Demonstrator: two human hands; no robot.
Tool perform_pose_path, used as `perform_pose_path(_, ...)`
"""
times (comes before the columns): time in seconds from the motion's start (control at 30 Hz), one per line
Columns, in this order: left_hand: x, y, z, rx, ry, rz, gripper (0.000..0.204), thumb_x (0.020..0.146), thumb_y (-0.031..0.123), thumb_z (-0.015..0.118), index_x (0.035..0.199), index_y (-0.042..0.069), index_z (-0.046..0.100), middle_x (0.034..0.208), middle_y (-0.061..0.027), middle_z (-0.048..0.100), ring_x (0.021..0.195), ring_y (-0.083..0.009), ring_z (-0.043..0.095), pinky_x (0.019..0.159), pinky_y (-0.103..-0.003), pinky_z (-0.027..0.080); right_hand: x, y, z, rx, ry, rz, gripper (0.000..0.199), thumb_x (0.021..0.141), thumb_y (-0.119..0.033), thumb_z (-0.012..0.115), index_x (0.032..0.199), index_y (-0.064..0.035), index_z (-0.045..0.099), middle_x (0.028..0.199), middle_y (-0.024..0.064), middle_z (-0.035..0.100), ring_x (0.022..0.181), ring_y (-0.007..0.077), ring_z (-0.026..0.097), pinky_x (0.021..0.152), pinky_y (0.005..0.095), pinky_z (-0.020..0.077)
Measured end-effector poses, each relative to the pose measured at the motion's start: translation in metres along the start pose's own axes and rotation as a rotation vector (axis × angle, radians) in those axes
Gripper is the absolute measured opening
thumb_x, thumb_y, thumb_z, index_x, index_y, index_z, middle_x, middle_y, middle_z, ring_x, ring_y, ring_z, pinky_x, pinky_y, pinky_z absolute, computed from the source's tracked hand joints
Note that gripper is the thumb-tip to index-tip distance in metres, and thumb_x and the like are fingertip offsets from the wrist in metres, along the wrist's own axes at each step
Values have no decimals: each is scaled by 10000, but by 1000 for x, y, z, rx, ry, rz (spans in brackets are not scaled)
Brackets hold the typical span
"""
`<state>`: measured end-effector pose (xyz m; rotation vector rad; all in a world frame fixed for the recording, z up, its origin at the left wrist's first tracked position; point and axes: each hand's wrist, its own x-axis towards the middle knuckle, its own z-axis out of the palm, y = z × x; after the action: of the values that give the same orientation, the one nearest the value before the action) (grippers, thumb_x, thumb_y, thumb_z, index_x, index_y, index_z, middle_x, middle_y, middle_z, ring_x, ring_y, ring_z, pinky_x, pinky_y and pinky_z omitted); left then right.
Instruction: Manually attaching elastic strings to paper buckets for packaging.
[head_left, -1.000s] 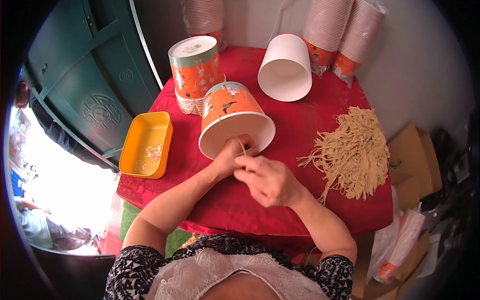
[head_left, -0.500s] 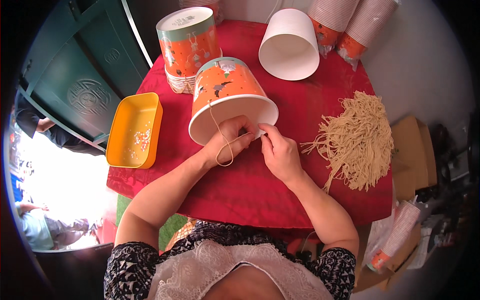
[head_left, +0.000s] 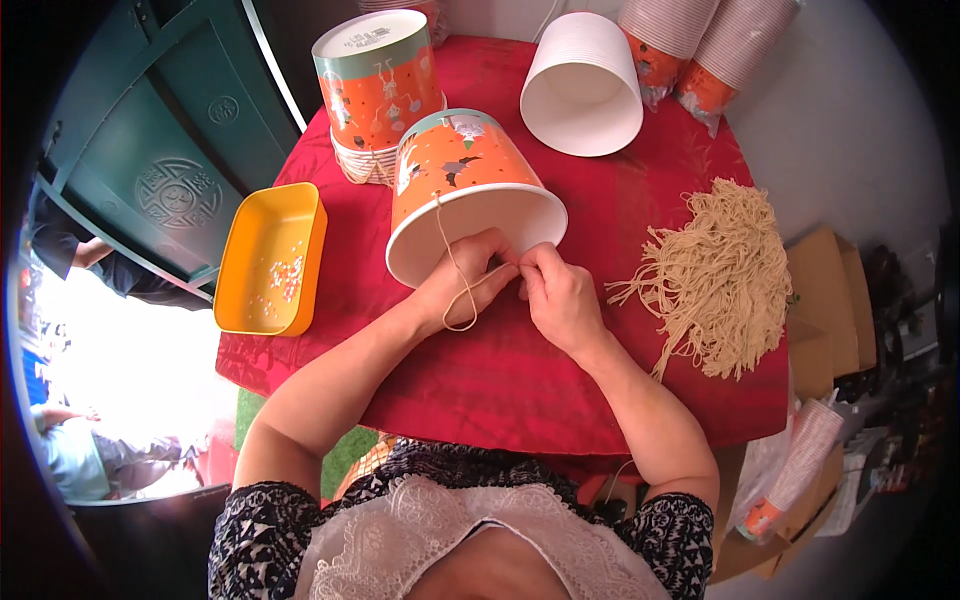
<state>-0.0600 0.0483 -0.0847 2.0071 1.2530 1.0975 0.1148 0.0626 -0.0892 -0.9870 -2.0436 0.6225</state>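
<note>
An orange paper bucket (head_left: 490, 165) with a green band and Halloween-style pictures lies tilted on its side, its white-rimmed mouth toward me. A thin tan string (head_left: 447, 240) comes out of its side near the rim and loops down over my left wrist to the fingers. My left hand (head_left: 465, 275) is closed in front of the bucket's mouth, pinching the string. Fingertip to fingertip with it, my right hand (head_left: 565, 300) is also pinched closed at the string's end. The fingers hide the exact spot where they grip.
A red cloth (head_left: 590, 385) covers the table. On the left sits a yellow tray (head_left: 320, 250) with small pale and reddish beads; on the right, a heap of tan strings (head_left: 715, 285). Stacked orange buckets (head_left: 380, 100), white nested buckets (head_left: 580, 90) and wrapped bucket stacks (head_left: 735, 50) stand behind.
The bucket has shifted slightly right, along with my left hand. The pale bit that showed between my fingertips is now out of sight, and the hands have come together.
</note>
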Motion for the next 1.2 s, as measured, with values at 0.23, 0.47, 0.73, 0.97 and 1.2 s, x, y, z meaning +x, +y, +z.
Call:
perform_pose_path(0.23,4,10,-5,-311,-124,-384,110,872,97,637,896,18,565,730,-43,576,630,-106,534,532,-260,426,-3,4,-3,38,-29,17,26,901,-1,569,894,15,550,652,141,637,607,271,674,531,355,509)
perform_pose_path(0.47,7,20,-15,-369,-155,-441,87,831,72,624,820,-4,582,695,-52,590,609,-115,543,531,-261,431,-7,4,-5,124,-33,-26,33,844,-33,627,831,-25,597,698,149,655,648,302,673,541,399,515)
perform_pose_path(0.73,3,12,-10,-358,-106,-356,62,771,19,626,808,-6,583,714,-59,596,636,-121,551,555,-270,452,-1,-5,-6,-57,148,-127,75,813,-3,655,882,-14,629,809,143,598,679,317,629,593,398,514)
perform_pose_path(0.97,-3,7,1,-231,-97,-207,93,790,-3,619,866,10,567,816,-38,595,731,-111,550,627,-263,467,2,12,4,-18,155,-150,112,820,5,617,929,-16,605,878,191,576,811,380,598,699,458,502)
perform_pose_path(1.2,-4,15,15,128,61,23,200,734,-73,611,907,17,564,869,-166,600,830,-343,597,712,-421,491,1,12,5,2,157,-121,137,802,42,584,931,-1,601,887,220,578,833,395,585,730,471,489)
